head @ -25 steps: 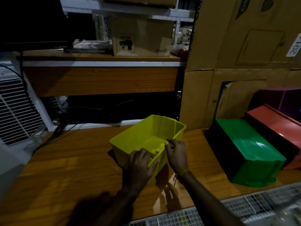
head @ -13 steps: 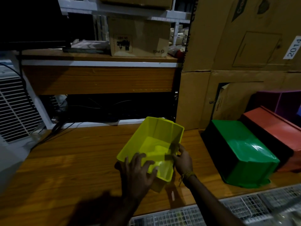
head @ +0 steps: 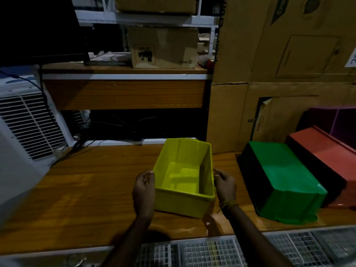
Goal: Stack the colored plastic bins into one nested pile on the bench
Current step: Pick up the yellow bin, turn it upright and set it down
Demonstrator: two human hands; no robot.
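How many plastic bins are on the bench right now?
4: yellow bin between both hands, green bin to its right, red bin beyond, purple bin farthest back. Others may be hidden.

- dim room, low light
- wooden bench (head: 86, 189) in front
- wood shelf (head: 123, 93) at 12, small carton (head: 163, 47) on top
- white louvered unit (head: 25, 124) at 9
- big cardboard boxes (head: 279, 54) at 2

Dim storeroom: stacked cardboard boxes (head: 285, 54), metal shelving (head: 146, 20), wooden bench (head: 86, 189).

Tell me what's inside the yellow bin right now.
Nothing shows inside the yellow bin: only its bare moulded floor. The left hand and right hand hold its sides. Its near inner wall is hidden.
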